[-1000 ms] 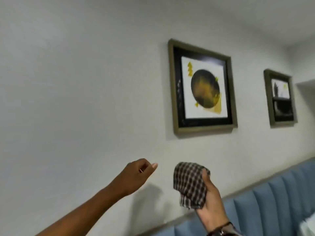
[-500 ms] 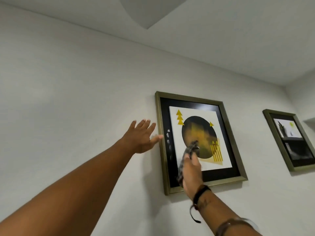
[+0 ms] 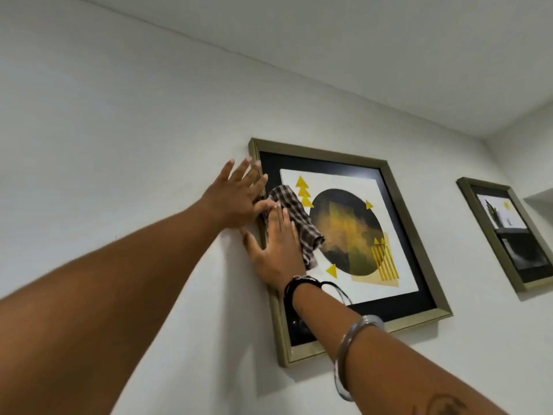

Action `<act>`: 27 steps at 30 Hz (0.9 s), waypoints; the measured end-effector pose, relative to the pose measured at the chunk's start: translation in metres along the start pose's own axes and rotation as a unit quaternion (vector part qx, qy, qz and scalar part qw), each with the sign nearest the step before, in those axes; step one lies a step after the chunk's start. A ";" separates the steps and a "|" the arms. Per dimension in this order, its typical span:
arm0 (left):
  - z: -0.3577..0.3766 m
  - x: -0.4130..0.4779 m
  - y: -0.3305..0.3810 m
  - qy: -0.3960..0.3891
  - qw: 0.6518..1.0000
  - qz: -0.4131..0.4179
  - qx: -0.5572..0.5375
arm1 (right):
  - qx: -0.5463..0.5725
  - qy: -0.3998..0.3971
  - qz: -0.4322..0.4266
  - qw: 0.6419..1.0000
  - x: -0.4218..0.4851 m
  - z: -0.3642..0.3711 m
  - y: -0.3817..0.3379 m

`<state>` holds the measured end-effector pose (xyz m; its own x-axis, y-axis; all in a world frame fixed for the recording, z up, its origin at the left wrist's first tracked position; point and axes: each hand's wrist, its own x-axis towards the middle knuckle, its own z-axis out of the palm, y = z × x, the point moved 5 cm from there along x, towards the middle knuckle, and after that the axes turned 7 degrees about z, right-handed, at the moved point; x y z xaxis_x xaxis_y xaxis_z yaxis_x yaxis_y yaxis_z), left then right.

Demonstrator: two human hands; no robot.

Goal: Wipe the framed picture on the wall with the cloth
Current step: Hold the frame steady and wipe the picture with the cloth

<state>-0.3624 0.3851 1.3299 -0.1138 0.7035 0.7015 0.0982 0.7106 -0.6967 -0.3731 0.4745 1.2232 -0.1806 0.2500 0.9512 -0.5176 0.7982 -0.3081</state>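
Framed picture's (image 3: 389, 235) left edge behind right hand (image 3: 278, 247).

Brightness: we see an evenly lit, fairly bright scene on the pale wall (image 3: 104, 130), no harsh hotspots.
Shadows: we note soft shadows under and right of the framed picture (image 3: 416, 235) and the second frame (image 3: 526, 265) at far right; a faint shadow lies under the left hand (image 3: 236, 202).
Glare: dull reflections smudge the black mat at the lower left.
Blur: the near forearms look soft; the checked cloth (image 3: 299, 217) is slightly smeared.
Distortion: we see wide-angle bending of the ceiling line.
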 end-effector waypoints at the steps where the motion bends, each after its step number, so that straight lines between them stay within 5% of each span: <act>1: 0.001 0.001 -0.002 0.005 1.000 0.012 -0.006 | -0.009 0.000 -0.002 1.000 -0.004 0.000 0.002; 11: 0.011 0.005 -0.015 0.000 0.998 0.035 -0.049 | -0.059 -0.048 -0.023 0.997 -0.110 -0.004 0.039; 20: 0.008 0.008 -0.012 0.000 0.999 0.024 -0.044 | -0.080 -0.076 -0.011 0.994 -0.007 -0.012 0.006; 27: 0.005 0.007 -0.009 -0.019 0.998 0.007 -0.054 | -0.085 -0.073 -0.036 0.993 -0.075 -0.012 0.032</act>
<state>-0.3694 0.3835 1.3408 -0.1493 0.7142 0.6838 0.2069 0.6988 -0.6847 -0.3660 0.4875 1.1419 -0.2742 0.1171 0.9545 -0.3863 0.8955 -0.2208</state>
